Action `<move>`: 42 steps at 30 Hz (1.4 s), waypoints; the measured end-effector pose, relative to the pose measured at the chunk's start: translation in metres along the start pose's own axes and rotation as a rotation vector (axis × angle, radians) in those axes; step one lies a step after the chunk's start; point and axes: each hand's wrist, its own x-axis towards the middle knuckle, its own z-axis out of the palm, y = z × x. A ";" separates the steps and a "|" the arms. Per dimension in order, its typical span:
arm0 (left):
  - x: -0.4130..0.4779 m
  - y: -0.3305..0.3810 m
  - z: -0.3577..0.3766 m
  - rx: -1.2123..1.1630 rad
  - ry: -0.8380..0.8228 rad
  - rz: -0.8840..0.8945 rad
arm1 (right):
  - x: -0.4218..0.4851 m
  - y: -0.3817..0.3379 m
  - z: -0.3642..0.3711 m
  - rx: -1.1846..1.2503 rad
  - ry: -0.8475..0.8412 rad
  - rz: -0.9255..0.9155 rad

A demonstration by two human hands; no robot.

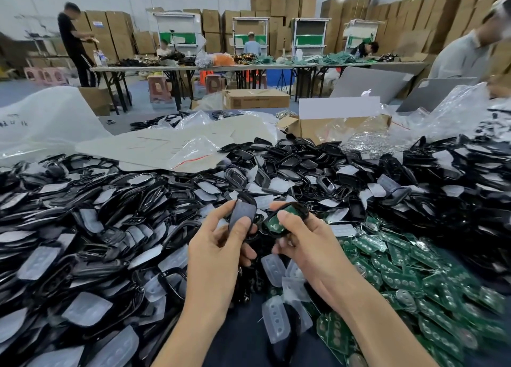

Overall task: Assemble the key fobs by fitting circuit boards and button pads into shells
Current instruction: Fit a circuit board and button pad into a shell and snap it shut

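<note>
My left hand (218,245) grips a black shell half with a translucent grey button pad (243,211) seated in it, thumb on the pad's lower edge. Beside it my right hand (301,239) holds another black shell half with a green circuit board (279,218) lying inside, thumb pressing on the board. The two halves are a few centimetres apart above the table. Loose translucent button pads (273,268) lie just below my hands.
A deep heap of black shells and pads (83,242) covers the table on the left and far side. Green circuit boards (414,278) are piled at the right. A cardboard box (331,127) and plastic bags (171,148) lie behind. People work at far tables.
</note>
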 end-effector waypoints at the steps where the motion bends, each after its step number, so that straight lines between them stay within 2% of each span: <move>1: 0.000 0.000 0.000 0.002 -0.012 0.001 | 0.000 0.000 0.000 0.000 0.011 0.011; 10: -0.002 -0.002 0.005 0.107 -0.015 0.012 | -0.005 0.001 0.002 -0.220 0.003 -0.002; 19: -0.002 -0.005 0.005 0.184 -0.022 0.006 | -0.003 0.003 0.001 -0.139 -0.017 0.103; 28: -0.004 -0.002 0.004 0.213 -0.005 0.020 | -0.002 0.004 0.002 -0.182 -0.035 0.078; 42: -0.003 -0.013 0.001 0.484 -0.026 0.151 | -0.005 0.004 0.000 -0.251 -0.068 0.022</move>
